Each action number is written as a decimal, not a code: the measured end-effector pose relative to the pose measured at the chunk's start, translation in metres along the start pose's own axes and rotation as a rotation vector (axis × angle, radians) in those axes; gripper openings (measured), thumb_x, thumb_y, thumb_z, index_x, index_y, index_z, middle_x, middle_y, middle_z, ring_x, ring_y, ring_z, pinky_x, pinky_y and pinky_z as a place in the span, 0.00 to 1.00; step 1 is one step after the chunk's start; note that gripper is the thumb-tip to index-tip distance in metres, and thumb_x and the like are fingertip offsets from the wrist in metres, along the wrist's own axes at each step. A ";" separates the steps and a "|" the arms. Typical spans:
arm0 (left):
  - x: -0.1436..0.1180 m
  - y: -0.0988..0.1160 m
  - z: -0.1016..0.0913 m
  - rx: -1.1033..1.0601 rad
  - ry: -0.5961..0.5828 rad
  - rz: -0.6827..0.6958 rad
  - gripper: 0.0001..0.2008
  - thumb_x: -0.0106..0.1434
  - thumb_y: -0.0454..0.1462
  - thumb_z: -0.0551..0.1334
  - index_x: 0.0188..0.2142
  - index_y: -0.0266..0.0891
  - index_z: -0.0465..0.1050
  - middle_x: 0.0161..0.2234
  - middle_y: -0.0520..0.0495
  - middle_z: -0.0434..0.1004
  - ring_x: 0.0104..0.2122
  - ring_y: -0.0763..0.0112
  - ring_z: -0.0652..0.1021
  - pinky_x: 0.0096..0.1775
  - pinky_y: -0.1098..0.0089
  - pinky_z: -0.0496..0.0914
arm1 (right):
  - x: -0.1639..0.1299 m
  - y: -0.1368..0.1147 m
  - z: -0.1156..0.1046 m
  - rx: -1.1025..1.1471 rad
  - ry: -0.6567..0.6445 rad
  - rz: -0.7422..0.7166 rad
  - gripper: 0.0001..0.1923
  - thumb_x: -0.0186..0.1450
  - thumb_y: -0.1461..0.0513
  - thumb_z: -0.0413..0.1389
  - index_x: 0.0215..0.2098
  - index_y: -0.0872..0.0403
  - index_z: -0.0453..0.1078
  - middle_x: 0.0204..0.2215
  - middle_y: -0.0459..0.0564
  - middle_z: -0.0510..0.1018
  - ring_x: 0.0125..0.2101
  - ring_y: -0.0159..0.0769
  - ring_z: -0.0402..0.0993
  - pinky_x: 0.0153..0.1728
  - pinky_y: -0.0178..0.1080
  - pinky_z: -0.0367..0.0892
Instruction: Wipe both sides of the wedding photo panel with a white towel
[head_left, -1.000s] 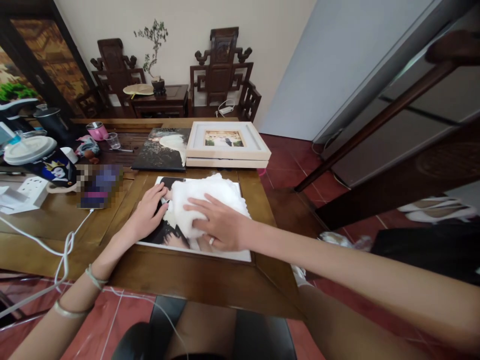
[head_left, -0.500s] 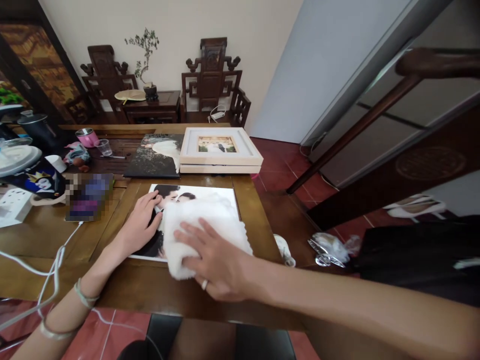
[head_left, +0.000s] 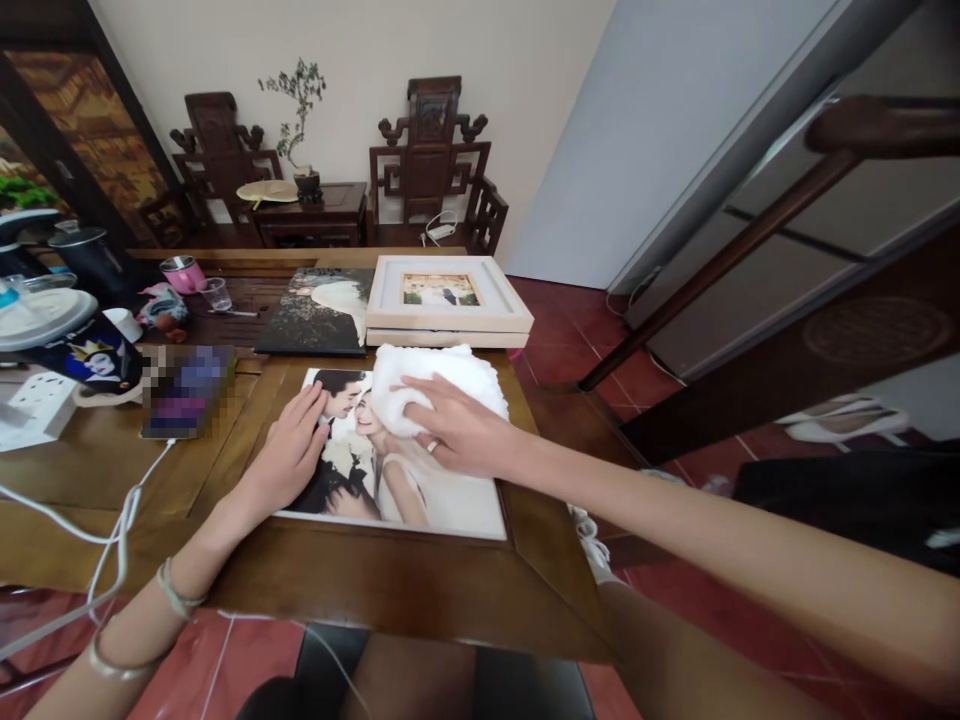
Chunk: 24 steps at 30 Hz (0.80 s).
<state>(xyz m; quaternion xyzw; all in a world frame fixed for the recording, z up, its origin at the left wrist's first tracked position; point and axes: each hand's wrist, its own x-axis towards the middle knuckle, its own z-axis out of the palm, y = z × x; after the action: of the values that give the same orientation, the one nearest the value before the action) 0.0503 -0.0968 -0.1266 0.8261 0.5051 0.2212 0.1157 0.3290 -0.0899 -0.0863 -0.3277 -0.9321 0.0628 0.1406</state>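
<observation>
— What is seen, from the left across?

— At the far left of the surface [head_left: 90,470] a white plate [head_left: 37,312] is set, with a pink cup [head_left: 182,272] and a clear glass [head_left: 217,293] further back; what is in either cannot be told. The left hand [head_left: 289,462] is laid flat and open on the left edge of the large photo print [head_left: 390,470], gripping nothing, only pressing. To its right, a white cloth [head_left: 435,385] is pressed onto the print's upper part under the right hand [head_left: 457,430], fingers spread over it rather than clenched.

— How would the wiping best be done?

— The print would best be kept pinned by the left hand while the cloth is drawn in light, even strokes, so that it is not shifted or creased.

— And behind?

— A dark photo panel [head_left: 315,315] and a pale boxed frame [head_left: 446,295], a small photograph held in it, are lying just beyond the print.
</observation>
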 end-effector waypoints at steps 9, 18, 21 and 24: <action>-0.002 -0.004 0.004 -0.022 0.028 -0.015 0.25 0.71 0.42 0.43 0.65 0.38 0.54 0.67 0.38 0.52 0.66 0.57 0.54 0.63 0.48 0.52 | -0.019 -0.085 0.003 0.080 -0.194 -0.122 0.17 0.61 0.63 0.54 0.48 0.56 0.72 0.64 0.66 0.58 0.65 0.61 0.45 0.59 0.69 0.41; -0.001 0.001 0.000 -0.025 0.019 -0.041 0.25 0.70 0.42 0.44 0.63 0.35 0.57 0.66 0.36 0.54 0.66 0.57 0.55 0.63 0.48 0.53 | 0.006 -0.021 0.003 -0.015 -0.085 -0.035 0.15 0.61 0.66 0.53 0.46 0.58 0.69 0.61 0.68 0.63 0.64 0.55 0.52 0.60 0.61 0.50; -0.001 0.002 -0.002 -0.034 0.039 -0.020 0.25 0.70 0.41 0.45 0.63 0.35 0.57 0.65 0.36 0.56 0.65 0.58 0.57 0.64 0.50 0.52 | 0.014 0.006 0.000 -0.059 -0.022 0.049 0.13 0.63 0.68 0.50 0.46 0.60 0.68 0.58 0.71 0.66 0.62 0.55 0.55 0.58 0.60 0.55; -0.002 0.002 -0.003 -0.053 0.034 -0.019 0.25 0.70 0.41 0.46 0.64 0.36 0.56 0.66 0.37 0.54 0.66 0.59 0.56 0.64 0.51 0.51 | 0.014 0.002 -0.001 -0.052 -0.032 0.078 0.13 0.63 0.69 0.50 0.45 0.61 0.69 0.56 0.71 0.67 0.63 0.56 0.52 0.58 0.62 0.53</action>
<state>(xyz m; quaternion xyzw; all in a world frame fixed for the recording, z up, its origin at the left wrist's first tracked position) 0.0498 -0.0992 -0.1237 0.8141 0.5090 0.2473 0.1309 0.3202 -0.0796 -0.0829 -0.3663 -0.9221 0.0493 0.1146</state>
